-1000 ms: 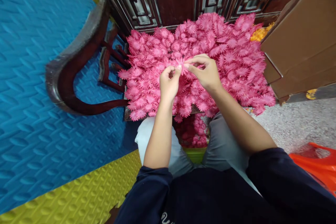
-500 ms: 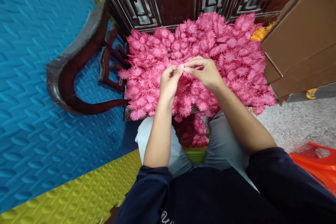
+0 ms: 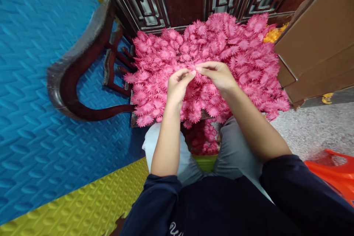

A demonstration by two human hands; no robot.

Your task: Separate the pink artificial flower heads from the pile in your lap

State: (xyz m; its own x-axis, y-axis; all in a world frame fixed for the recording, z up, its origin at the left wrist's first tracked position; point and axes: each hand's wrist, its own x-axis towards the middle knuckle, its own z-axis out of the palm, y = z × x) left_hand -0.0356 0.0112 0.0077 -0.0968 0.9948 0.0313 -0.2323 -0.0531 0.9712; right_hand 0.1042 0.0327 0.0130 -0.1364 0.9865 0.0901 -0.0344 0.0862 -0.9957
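My left hand (image 3: 177,84) and my right hand (image 3: 219,76) meet fingertip to fingertip over a dense heap of pink flowers (image 3: 246,67). Both are pinched closed, thumb against fingers. Between the tips shows a bit of a pink flower (image 3: 190,65), mostly covered by the fingers and hard to tell from the heap behind it. The flowers have thin pointed petals and look artificial. They cover a dark wooden seat (image 3: 134,120) in front of my knees.
A curved dark wooden armrest (image 3: 65,81) rises on the left above blue matting (image 3: 24,118). A large brown cardboard box (image 3: 318,40) stands at the right, with yellow flowers (image 3: 273,35) beside it. An orange plastic object (image 3: 332,173) sits at lower right. More pink flowers (image 3: 209,136) lie between my knees.
My fingertips have shifted slightly, the left thumb moving a little right and down. More pink now shows at the fingertips. The heap looks the same.
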